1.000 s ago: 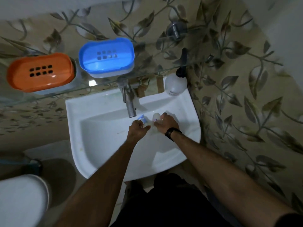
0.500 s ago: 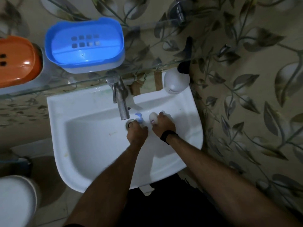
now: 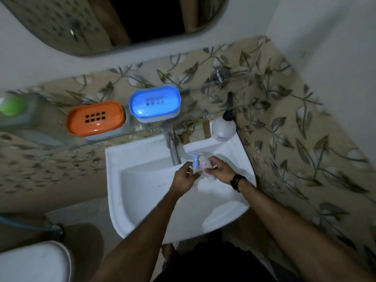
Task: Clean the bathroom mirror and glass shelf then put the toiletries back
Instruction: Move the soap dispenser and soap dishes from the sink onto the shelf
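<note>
Over the white sink (image 3: 142, 210), just in front of the tap (image 3: 174, 147), both hands hold a small pump bottle (image 3: 204, 165). The right hand (image 3: 220, 173) wraps its fingers around the white body; the left hand (image 3: 184, 178) grips the neck below the blue pump head. A small red-and-white label shows on the bottle's body.

We see bare forearms, a black band (image 3: 237, 181) on our right wrist, and dark clothing (image 3: 213, 265) at lower centre.
</note>
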